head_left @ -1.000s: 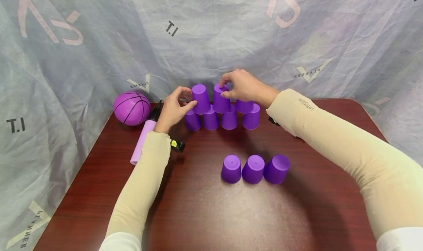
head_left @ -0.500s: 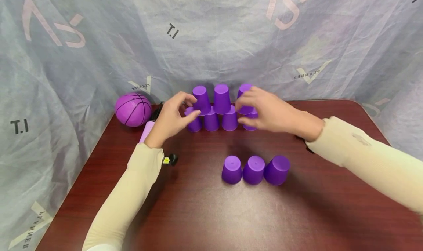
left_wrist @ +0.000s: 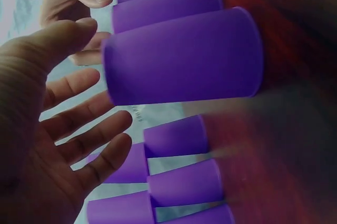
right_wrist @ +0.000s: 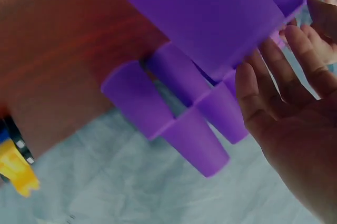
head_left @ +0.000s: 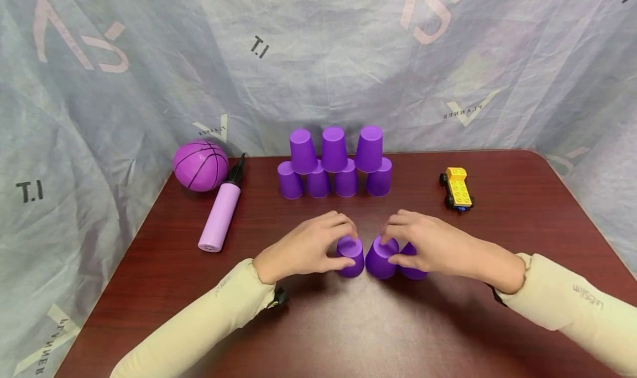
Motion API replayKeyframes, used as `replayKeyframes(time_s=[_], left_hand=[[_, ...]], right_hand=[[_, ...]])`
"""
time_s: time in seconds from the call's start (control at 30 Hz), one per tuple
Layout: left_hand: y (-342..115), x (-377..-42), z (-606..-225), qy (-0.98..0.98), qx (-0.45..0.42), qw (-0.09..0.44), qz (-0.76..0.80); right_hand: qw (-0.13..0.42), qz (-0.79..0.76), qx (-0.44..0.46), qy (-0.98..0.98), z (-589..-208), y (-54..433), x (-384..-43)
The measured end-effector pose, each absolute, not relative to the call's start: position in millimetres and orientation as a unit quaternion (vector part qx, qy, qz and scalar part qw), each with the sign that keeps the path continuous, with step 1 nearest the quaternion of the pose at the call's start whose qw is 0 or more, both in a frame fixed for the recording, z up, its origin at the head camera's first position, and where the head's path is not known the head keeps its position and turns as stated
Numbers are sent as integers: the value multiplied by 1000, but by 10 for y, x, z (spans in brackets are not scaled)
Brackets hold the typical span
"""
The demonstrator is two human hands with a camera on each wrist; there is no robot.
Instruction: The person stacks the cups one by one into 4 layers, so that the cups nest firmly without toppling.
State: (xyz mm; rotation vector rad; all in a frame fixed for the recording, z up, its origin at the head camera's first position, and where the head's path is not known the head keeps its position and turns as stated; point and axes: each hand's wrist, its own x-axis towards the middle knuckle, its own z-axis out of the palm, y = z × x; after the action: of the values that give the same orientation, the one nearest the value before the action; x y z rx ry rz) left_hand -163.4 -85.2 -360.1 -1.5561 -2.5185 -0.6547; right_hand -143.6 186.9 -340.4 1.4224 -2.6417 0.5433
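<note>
Basically, your L hand (head_left: 311, 245) and R hand (head_left: 438, 245) have fingers loosely parted round the upturned bases of the L near purple tapered plastic cup (head_left: 356, 252) and mid near purple cup (head_left: 377, 264), prob. b/c the narrow ends are handiest; no firm hold shows, contact unclear. Farther back on the reddish-brown wood-look desk (head_left: 522, 218), three upper purple cups (head_left: 334, 151) straddle four lower purple cups (head_left: 318, 184), prob. for stability. R near purple cup (head_left: 414, 273): mostly hidden behind your R hand.

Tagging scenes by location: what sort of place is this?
Probably a staged recording booth indoors: printed cloth hangs on three sides of a reddish-brown table, which holds purple cups, a ball and a toy car.
</note>
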Motion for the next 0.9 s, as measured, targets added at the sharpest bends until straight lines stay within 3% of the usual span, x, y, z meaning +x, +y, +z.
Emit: replayKeyframes(time_s=[0.4, 0.9], left_hand=[[-879, -1604, -3710, -831, -508, 28, -224], [-865, -1593, -3758, -821, -521, 44, -232]], right_hand=[[38, 201, 449, -870, -3510, 1868, -1425], [21, 193, 448, -873, -3468, 1899, -1441]])
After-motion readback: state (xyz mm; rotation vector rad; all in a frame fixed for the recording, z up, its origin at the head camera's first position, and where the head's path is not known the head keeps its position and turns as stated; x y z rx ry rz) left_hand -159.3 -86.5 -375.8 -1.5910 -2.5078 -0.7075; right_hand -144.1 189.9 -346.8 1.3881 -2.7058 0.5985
